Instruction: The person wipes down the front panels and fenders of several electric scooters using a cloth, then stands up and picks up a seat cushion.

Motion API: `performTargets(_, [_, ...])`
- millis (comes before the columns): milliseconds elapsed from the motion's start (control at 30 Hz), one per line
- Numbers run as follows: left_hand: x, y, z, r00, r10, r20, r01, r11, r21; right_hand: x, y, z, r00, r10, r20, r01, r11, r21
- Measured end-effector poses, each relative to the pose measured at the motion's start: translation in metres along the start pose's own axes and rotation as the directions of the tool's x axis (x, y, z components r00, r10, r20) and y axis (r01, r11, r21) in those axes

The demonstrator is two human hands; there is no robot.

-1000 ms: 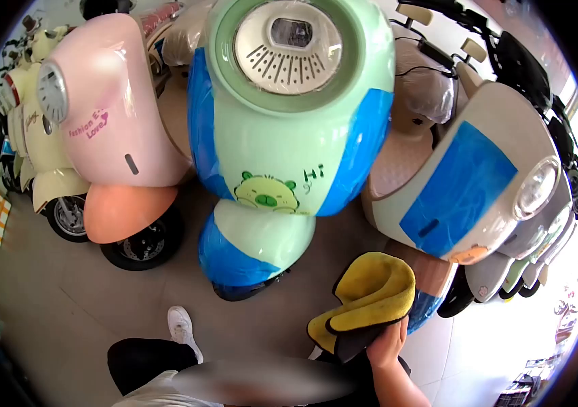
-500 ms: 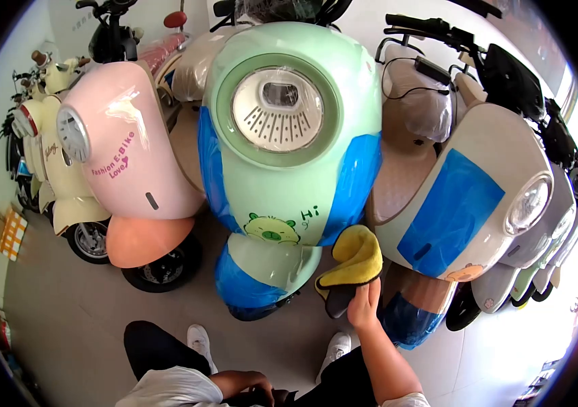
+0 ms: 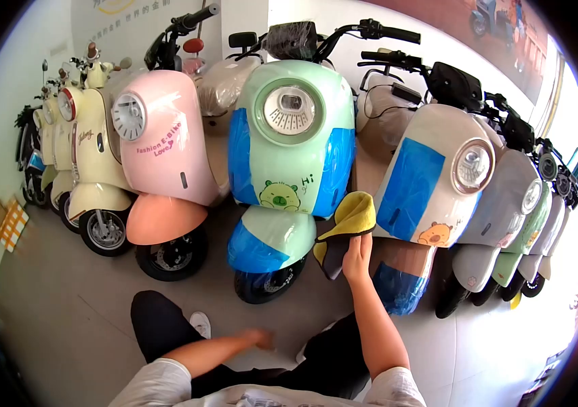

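A yellow cloth [image 3: 355, 216] with a dark edge and grey underside hangs from my right hand [image 3: 356, 258], whose fingers are closed on it from below. The cloth is in front of the gap between the mint-green scooter [image 3: 287, 159] and the beige scooter [image 3: 431, 186]; whether it touches either I cannot tell. Blue film covers parts of both scooters, and a cartoon bear with "Hi" marks the green front. My left hand [image 3: 258, 338] is low over the floor between my legs, smeared by motion, its fingers unclear.
A pink scooter [image 3: 167, 136] with an orange fender stands left of the green one, and cream scooters [image 3: 89, 142] line up beyond it. More scooters [image 3: 499, 197] fill the right side. An orange-checked box [image 3: 13, 225] sits by the left wall. Grey floor [image 3: 99, 305] runs in front.
The view has tilted up and drawn back, showing handlebars and wall. My left hand has moved out from my lap, forward over the floor. My right hand still holds the cloth, now a little higher in view.
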State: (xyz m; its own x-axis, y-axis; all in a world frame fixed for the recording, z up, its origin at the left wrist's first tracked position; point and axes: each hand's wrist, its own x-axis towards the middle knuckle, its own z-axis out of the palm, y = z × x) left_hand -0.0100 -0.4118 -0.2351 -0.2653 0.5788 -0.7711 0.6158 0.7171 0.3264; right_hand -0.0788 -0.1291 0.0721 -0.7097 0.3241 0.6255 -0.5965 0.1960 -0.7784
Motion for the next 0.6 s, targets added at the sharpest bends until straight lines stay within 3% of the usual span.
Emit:
performTargets(33, [-0.062, 0.022, -0.056, 0.987, -0.102, -0.126, 0.09, 0.991, -0.101, -0.004, -0.002, -0.004, 0.999, -0.043, 0.01, 0.044, 0.998, -0.039])
performTargets(67, [-0.091, 0.03, -0.095, 0.974, 0.009, -0.227, -0.005, 1.0, 0.019, -0.004, -0.014, -0.005, 0.999, -0.038, 0.017, 0.039, 0.996, -0.081])
performTargets(167, [-0.167, 0.053, -0.169, 0.84, -0.016, -0.543, 0.047, 0.998, 0.045, 0.006, -0.039, 0.002, 0.996, -0.083, -0.019, 0.079, 0.987, -0.141])
performTargets(233, [-0.208, 0.06, -0.208, 0.735, 0.012, -0.678, 0.006, 1.0, 0.024, 0.033, -0.047, 0.004, 0.968, -0.249, 0.0, 0.231, 0.898, -0.376])
performTargets(300, [-0.22, 0.045, -0.236, 0.627, -0.015, -0.779, -0.007, 1.0, -0.025, 0.069, -0.056, 0.002, 0.951, -0.303, 0.064, 0.302, 0.859, -0.413])
performTargets(367, [-0.209, 0.015, -0.254, 0.443, -0.067, -0.894, 0.092, 0.995, -0.029, 0.114, -0.093, 0.015, 0.913, -0.387, 0.129, 0.398, 0.775, -0.491])
performTargets(400, [-0.203, 0.003, -0.268, 0.428, -0.158, -0.89, 0.142, 0.984, -0.106, 0.14, -0.104, 0.023, 0.879, -0.438, 0.186, 0.464, 0.702, -0.541])
performTargets(433, [-0.195, -0.009, -0.279, 0.414, -0.149, -0.898, 0.134, 0.986, -0.102, 0.163, -0.118, 0.034, 0.879, -0.418, 0.231, 0.472, 0.685, -0.555])
performTargets(500, [-0.173, -0.032, -0.295, 0.211, -0.268, -0.94, 0.144, 0.96, -0.242, 0.213, -0.122, 0.06, 0.873, -0.386, 0.298, 0.487, 0.657, -0.576])
performTargets(567, [-0.147, -0.048, -0.302, 0.313, -0.375, -0.872, 0.123, 0.927, -0.354, 0.26, -0.112, 0.087, 0.867, -0.296, 0.4, 0.494, 0.608, -0.621])
performTargets(600, [-0.145, -0.048, -0.308, 0.465, -0.41, -0.784, 0.171, 0.911, -0.375, 0.284, -0.091, 0.1, 0.849, -0.296, 0.438, 0.524, 0.585, -0.619])
